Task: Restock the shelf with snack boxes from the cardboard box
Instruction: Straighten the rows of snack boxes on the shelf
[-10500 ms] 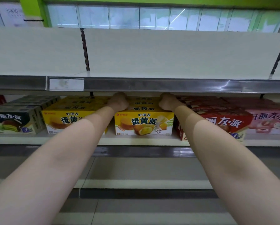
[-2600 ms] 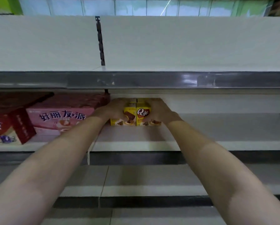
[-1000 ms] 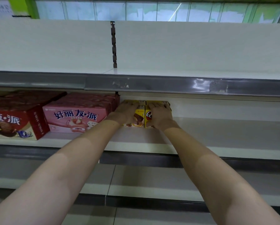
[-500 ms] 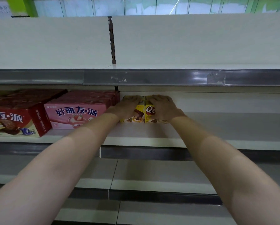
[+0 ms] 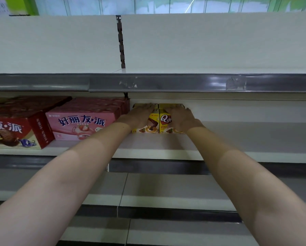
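Two small yellow snack boxes stand side by side, touching, on the middle shelf (image 5: 246, 139), set well back from its front lip. The right yellow box (image 5: 164, 121) shows a large "Q" and a red heart-shaped mark with a Chinese character on its front; small print below it is too fine to read. The left yellow box (image 5: 151, 124) shows a picture of a chocolate-coated cake cut open, with a small logo near its top corner that cannot be made out.

The left hand (image 5: 139, 115) lies over the top and front of the left yellow box, fingers stretched out fairly flat along its top edge. The right hand (image 5: 181, 118) covers the top and right part of the right yellow box in the same way, fingers extended toward the back. Both hands press or rest on the boxes; whether the thumbs curl around the sides cannot be told.

Just left of the yellow pair sits a pink box (image 5: 81, 125) printed with "好丽友·派" in dark blue, with a strawberry and a filled cake pictured beneath. Further left stands a red box (image 5: 13, 130) with white characters "友·派" visible and a chocolate pie with a white filling.

Above runs a grey price rail (image 5: 166, 83) with scuffed label residue, under a white upper shelf (image 5: 210, 43).
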`<action>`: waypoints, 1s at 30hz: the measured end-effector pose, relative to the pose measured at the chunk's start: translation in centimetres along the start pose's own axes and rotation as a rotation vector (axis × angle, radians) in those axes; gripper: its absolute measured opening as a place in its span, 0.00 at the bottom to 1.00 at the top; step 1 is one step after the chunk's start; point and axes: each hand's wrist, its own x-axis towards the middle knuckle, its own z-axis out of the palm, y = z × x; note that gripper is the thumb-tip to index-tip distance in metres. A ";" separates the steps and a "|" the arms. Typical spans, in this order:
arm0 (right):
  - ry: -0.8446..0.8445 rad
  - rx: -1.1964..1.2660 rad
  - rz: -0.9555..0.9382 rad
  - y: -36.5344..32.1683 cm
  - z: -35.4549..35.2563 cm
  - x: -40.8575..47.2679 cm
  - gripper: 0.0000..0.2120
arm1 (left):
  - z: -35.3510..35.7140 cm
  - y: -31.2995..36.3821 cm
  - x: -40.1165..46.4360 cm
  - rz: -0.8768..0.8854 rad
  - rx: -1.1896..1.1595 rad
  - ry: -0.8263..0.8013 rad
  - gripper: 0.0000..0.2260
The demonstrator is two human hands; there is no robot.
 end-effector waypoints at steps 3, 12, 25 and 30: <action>0.005 -0.041 -0.014 0.0 0.3 -0.3 0.36 | 0.2 -0.1 0.0 0.009 0.003 0.024 0.39; 0.014 -0.043 -0.039 0.0 0.5 -0.2 0.40 | 0.3 0.2 -0.4 -0.021 0.009 0.046 0.39; 0.241 -0.005 0.007 -2.7 0.0 -2.7 0.31 | -1.2 1.4 -4.3 -0.051 0.080 0.190 0.27; 0.264 0.066 0.077 -5.2 -1.2 -5.0 0.28 | -1.8 0.8 -7.0 -0.055 0.049 0.187 0.25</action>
